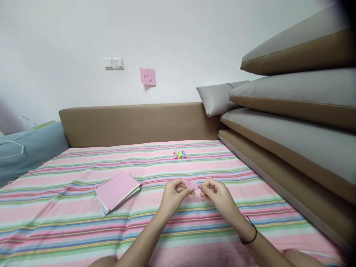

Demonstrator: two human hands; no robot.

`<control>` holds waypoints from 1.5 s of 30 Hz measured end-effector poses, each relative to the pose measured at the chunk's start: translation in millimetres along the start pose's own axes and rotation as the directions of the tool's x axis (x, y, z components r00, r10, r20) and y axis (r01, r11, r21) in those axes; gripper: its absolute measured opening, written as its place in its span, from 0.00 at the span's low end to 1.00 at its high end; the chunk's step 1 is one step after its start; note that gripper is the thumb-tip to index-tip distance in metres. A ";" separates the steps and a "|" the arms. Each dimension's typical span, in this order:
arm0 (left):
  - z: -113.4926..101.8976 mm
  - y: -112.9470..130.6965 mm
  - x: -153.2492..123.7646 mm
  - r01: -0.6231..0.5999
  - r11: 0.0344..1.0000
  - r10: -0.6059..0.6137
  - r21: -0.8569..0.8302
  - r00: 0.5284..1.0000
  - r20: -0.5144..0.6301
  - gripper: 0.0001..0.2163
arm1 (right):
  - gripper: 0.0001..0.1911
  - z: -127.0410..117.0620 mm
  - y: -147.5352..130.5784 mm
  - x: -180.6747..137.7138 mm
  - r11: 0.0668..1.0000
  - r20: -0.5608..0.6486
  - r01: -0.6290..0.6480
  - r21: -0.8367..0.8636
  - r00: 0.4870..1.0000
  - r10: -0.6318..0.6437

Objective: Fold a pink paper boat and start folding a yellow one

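Left grip (174,192) pinches left end of small pink paper triangle (190,184); right grip (217,193) pinches right tip, middle exposed between.

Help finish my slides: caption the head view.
Left hand and right hand hold a small pink paper over a striped sheet, with a paper stack leftward and three tiny colored pieces beyond.

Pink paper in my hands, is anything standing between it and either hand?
Nothing visible: the left hand and the right hand both pinch the pink paper. The paper stack lies apart, to the left.
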State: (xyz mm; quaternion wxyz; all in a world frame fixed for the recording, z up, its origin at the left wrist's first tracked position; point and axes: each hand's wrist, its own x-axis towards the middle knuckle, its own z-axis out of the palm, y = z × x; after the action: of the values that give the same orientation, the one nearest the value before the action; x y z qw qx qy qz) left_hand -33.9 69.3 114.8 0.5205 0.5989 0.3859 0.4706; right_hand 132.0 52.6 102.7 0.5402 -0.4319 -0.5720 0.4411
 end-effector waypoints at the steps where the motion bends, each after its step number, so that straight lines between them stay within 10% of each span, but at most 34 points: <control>1: -0.7 -7.7 1.6 0.023 0.999 -0.023 -0.024 1.000 0.015 0.13 | 0.21 0.5 7.8 -0.3 1.000 -0.009 0.003 -0.001 1.000 -0.003; 11: -6.7 -53.4 -4.6 0.191 0.978 -0.203 0.082 0.966 0.160 0.13 | 0.13 -12.0 48.7 -8.3 0.992 0.249 -0.105 -0.065 0.961 0.118; 21: 0.4 -47.8 -11.9 0.187 0.982 -0.187 0.003 0.978 0.088 0.11 | 0.14 -10.8 39.2 -24.0 0.808 0.291 -0.537 0.244 0.835 0.467; 45: -5.3 -50.9 -9.4 0.115 0.977 -0.113 -0.179 0.993 0.020 0.05 | 0.10 -3.2 40.8 -26.6 0.935 0.205 -0.281 0.215 0.950 0.238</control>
State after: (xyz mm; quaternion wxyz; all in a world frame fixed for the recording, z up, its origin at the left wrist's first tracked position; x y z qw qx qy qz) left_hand -40.0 69.9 63.2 0.6003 0.5288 0.3730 0.4699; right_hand 137.1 36.5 56.9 0.4731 -0.3942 -0.4971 0.6113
